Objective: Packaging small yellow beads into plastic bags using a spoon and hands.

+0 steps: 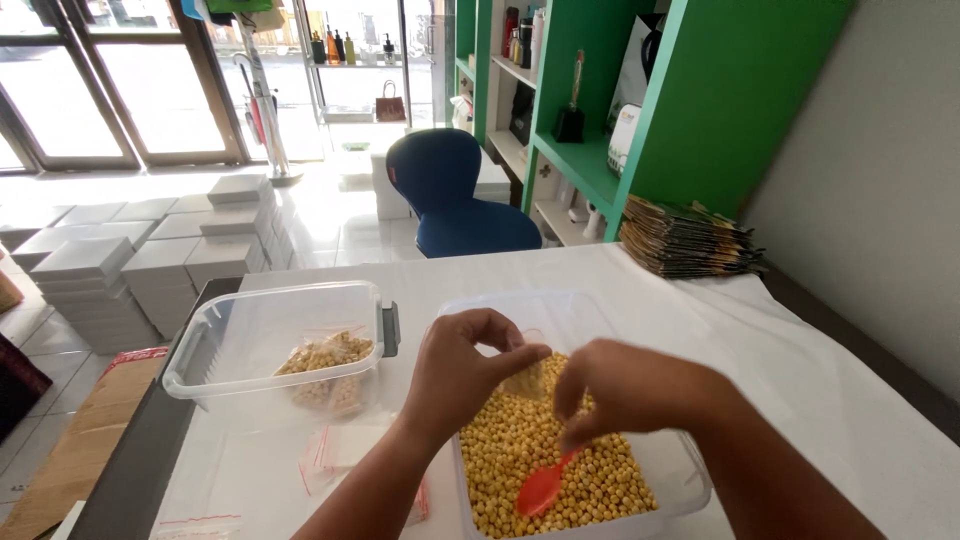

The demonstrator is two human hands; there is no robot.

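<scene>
The left hand (470, 365) pinches a small clear plastic bag (527, 378) by its mouth, thumb and fingers closed on the top edge, holding it just above the yellow beans (530, 460) in the near clear plastic container (690, 480). The bag already seems to hold a few beans, though its thin film is hard to read. The right hand (625, 390) is closed around the handle of a red plastic spoon (543, 487), whose bowl rests low on the beans, below the bag and apart from its mouth.

The likeliest slip is at the bag's mouth: it looks narrow and limp, held by one hand only, so if it sags shut or tilts, a spoonful could roll off its rim. Over the container that costs little, since the beans would drop back into the heap; nearer the wall, they could bounce onto the white surface (800, 340) and roll away. A heaped spoon raises that risk, as round beans shed easily from a shallow bowl. The pinch itself is light, so a growing load could drag the film out of the fingers.

To the left, a second clear container (215, 345) holds filled bags of beans (325, 362), and empty red-striped bags (345, 445) lie flat on the surface between the two containers, near the left forearm, where a sweep of the arm could scatter them.
</scene>
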